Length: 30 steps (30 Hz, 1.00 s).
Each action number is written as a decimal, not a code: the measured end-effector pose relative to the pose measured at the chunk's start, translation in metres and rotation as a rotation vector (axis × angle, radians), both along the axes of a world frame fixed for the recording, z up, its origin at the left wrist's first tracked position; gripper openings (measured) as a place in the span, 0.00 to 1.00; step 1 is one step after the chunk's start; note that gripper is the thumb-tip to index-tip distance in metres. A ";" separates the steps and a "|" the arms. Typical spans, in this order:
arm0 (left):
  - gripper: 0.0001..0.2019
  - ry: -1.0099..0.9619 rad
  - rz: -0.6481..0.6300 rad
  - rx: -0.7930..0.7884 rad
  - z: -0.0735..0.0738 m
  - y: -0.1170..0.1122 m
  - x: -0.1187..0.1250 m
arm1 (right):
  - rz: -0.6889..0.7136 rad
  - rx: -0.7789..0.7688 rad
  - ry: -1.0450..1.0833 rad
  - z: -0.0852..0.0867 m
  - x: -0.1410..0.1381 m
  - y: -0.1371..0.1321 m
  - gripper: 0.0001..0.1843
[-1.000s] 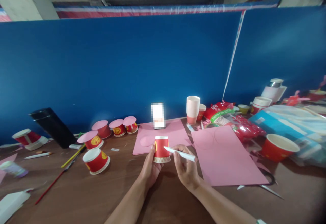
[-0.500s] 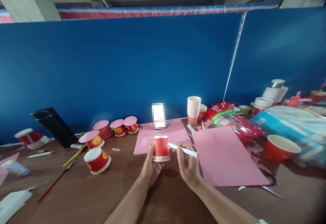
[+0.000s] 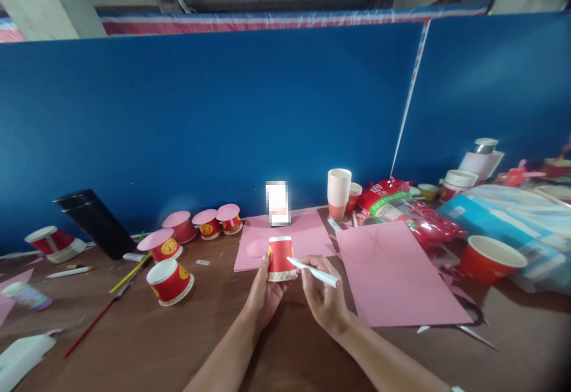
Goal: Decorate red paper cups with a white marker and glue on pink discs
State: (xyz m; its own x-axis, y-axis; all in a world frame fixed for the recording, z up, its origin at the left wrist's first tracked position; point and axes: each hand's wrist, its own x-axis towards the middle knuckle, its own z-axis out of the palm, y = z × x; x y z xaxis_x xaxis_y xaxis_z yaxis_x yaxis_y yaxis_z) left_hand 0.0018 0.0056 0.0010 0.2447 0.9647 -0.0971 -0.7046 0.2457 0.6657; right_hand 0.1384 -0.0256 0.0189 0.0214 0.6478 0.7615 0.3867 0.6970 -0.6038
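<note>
- A red paper cup (image 3: 280, 255) is held up over the near edge of a pink sheet (image 3: 307, 231), its white edge uppermost and a pale zigzag band around its lower edge.
- The cup is gripped by the left hand (image 3: 264, 297), the thumb being laid along its side and the fingers curled beneath.
- A white pen (image 3: 317, 272) is pinched in the fingers of the right hand (image 3: 325, 297); its tip is aimed at the cup's wall, but whether contact is made cannot be told.
- To the right, a larger pink sheet (image 3: 401, 288) is laid on the brown table (image 3: 178, 356), with scissors (image 3: 479, 338) partly covered by its corner.
- To the left, a white-topped red cup (image 3: 163, 279) is seen, and behind it four disc-topped cups (image 3: 160, 246) are set in a row.
- Farther left, a red-handled brush (image 3: 89, 325) is laid near a black container (image 3: 98, 225).
- Beyond the right-hand sheet, a red bag (image 3: 388, 193) is placed beside a tall stack of pale cups (image 3: 339, 193).
- The table is backed by a blue panel (image 3: 250, 112).
</note>
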 end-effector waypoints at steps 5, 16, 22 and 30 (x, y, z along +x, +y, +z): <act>0.20 -0.002 0.011 -0.006 0.000 0.001 0.001 | -0.023 0.017 -0.053 0.001 -0.001 0.001 0.09; 0.20 0.001 0.007 0.036 -0.001 0.000 0.002 | -0.041 0.018 -0.093 0.000 -0.001 0.001 0.10; 0.19 0.001 0.009 0.046 -0.003 0.001 0.002 | -0.049 0.024 -0.092 -0.001 -0.001 0.002 0.09; 0.19 0.005 0.009 0.062 -0.005 0.002 0.001 | -0.028 -0.009 -0.089 -0.002 -0.001 0.002 0.10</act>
State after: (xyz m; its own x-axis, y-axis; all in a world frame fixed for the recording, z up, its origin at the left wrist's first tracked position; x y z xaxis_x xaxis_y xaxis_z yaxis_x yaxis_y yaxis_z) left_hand 0.0032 0.0073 -0.0045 0.2355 0.9711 -0.0383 -0.7033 0.1975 0.6829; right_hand 0.1375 -0.0236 0.0169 -0.0274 0.6549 0.7552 0.4585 0.6796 -0.5727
